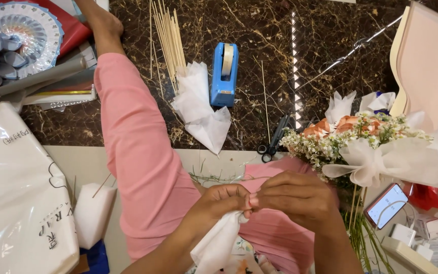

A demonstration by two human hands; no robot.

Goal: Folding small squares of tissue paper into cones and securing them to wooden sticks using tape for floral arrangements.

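Hands (259, 200) on one white tissue (216, 246)

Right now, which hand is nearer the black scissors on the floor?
Right. The right hand sits just below the scissors, slightly to their right. The left hand is farther, below and to their left, pinching white tissue with the right.

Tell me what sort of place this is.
Probably a home floor used for making bouquets. A finished bouquet lies by thin wooden sticks, a blue tape dispenser and scissors, while both hands pinch white tissue.
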